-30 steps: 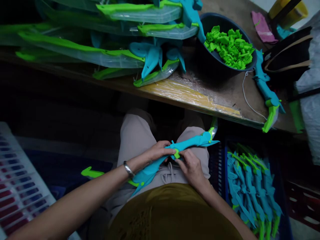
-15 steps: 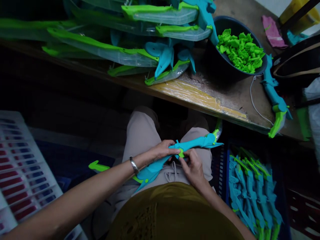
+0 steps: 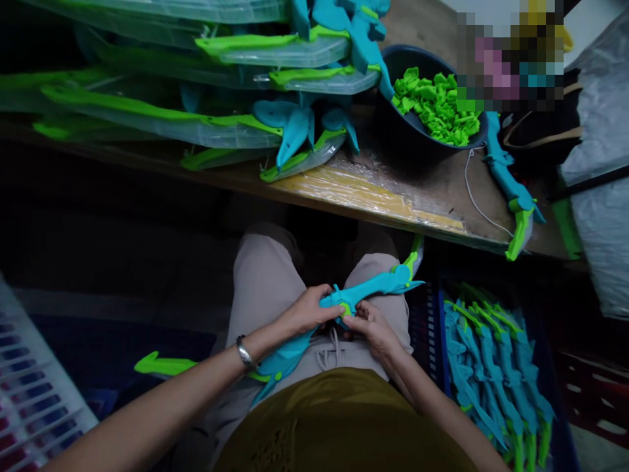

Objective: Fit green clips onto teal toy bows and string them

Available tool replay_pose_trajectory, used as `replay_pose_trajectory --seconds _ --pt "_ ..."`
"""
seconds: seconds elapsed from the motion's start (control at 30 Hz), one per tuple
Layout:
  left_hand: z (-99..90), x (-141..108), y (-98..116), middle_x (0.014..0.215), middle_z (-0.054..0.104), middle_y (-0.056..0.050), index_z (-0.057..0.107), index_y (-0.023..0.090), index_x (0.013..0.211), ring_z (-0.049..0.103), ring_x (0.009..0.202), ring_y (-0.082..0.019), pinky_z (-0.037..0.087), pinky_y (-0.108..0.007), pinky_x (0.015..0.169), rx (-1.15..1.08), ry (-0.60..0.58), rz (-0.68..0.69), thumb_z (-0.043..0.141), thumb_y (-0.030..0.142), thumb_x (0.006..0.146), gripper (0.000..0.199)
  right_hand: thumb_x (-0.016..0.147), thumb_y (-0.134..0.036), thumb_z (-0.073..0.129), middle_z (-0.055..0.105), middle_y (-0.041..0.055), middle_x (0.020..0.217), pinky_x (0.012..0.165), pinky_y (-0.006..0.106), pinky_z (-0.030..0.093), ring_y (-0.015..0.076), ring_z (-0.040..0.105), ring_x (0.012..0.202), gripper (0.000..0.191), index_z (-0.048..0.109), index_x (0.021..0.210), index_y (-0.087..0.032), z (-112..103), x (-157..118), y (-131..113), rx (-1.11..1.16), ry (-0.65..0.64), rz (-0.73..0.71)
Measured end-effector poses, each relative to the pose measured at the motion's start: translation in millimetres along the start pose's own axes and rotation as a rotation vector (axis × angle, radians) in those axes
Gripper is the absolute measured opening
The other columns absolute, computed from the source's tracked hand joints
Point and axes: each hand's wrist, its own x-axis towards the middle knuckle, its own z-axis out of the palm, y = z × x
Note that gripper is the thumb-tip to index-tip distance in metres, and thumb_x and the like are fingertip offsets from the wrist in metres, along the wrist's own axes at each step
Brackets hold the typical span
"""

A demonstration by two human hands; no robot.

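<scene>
A long turquoise plastic piece (image 3: 376, 286) with lime-green ends lies across my lap, its right end tilted toward the table. My left hand (image 3: 309, 309) is wrapped round its middle, the thumb on a small green part (image 3: 346, 309) there. From the right, my right hand (image 3: 372, 326) pinches at the same green part with thumb and fingers. Part of the turquoise piece passes behind my left forearm, and its green tip (image 3: 164, 364) shows on the far side.
A wooden table (image 3: 442, 190) holds stacked turquoise-and-green pieces (image 3: 295, 49) and a dark bucket (image 3: 417, 134) of green parts. Right of my legs stands a blue crate (image 3: 565, 419) of similar pieces; at left is a white basket (image 3: 44, 373).
The view has shifted, so the table items and my lap appear further left. My right hand's fingers have moved from below the green part to lie nearer its right side.
</scene>
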Motion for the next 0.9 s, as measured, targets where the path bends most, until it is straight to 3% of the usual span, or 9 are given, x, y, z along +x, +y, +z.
replay_pose_trajectory --seconds 0.33,0.53,0.63,0.77,0.83,0.9 --pt "4.5 -0.5 2.3 0.07 0.056 0.001 0.052 0.018 0.085 0.055 0.056 -0.015 0.044 -0.028 0.053 0.026 0.022 0.02 0.062 0.058 0.069 0.044 0.062 -0.047 0.085 0.062 0.0027 0.084 0.057 0.026 0.054 0.0171 0.06 0.074 0.054 0.062 0.099 -0.016 -5.7 7.8 -0.8 -0.012 -0.048 -0.017" --pt "5.8 3.4 -6.0 0.068 0.054 0.002 0.051 0.018 0.083 0.052 0.053 -0.014 0.041 -0.027 0.052 0.037 0.042 0.013 0.065 0.057 0.069 0.044 0.064 -0.054 0.081 0.062 0.0037 0.086 0.058 0.028 0.055 0.0191 0.062 0.075 0.057 0.06 0.102 -0.017 -6.3 11.4 8.7 -0.077 -0.051 -0.051" --pt "4.7 8.5 -5.6 0.068 0.053 0.001 0.05 0.018 0.081 0.051 0.053 -0.015 0.041 -0.028 0.048 0.023 0.016 0.014 0.065 0.061 0.065 0.049 0.073 -0.061 0.07 0.062 0.0029 0.082 0.052 0.028 0.052 0.0174 0.059 0.064 0.053 0.06 0.101 -0.018 -4.7 6.9 4.0 -0.201 -0.061 -0.138" --pt "-2.9 16.3 -4.9 0.065 0.054 0.0 0.052 0.017 0.08 0.048 0.047 -0.014 0.039 -0.027 0.046 -0.003 -0.111 0.038 0.064 0.076 0.061 0.063 0.075 -0.045 0.076 0.06 -0.0002 0.065 0.05 0.023 0.04 0.0146 0.053 0.056 0.029 0.064 0.074 -0.019 -14.2 -7.1 -37.0 -0.528 -0.128 -0.347" --pt "-8.6 15.7 -9.7 0.063 0.055 -0.001 0.054 0.016 0.083 0.045 0.043 -0.012 0.035 -0.026 0.044 -0.013 -0.213 0.027 0.061 0.084 0.063 0.071 0.076 -0.037 0.079 0.062 -0.0001 0.064 0.056 0.023 0.04 0.015 0.056 0.06 0.023 0.066 0.069 -0.019 -23.9 -18.0 -76.9 -0.67 -0.187 -0.443" --pt "-15.9 10.4 -16.7 0.063 0.056 0.0 0.055 0.017 0.088 0.042 0.041 -0.01 0.033 -0.025 0.043 -0.015 -0.321 -0.01 0.058 0.089 0.066 0.075 0.087 -0.039 0.07 0.069 0.0012 0.075 0.064 0.024 0.044 0.0161 0.063 0.069 0.021 0.073 0.08 -0.02 -36.1 -26.6 -128.1 -0.769 -0.184 -0.563"
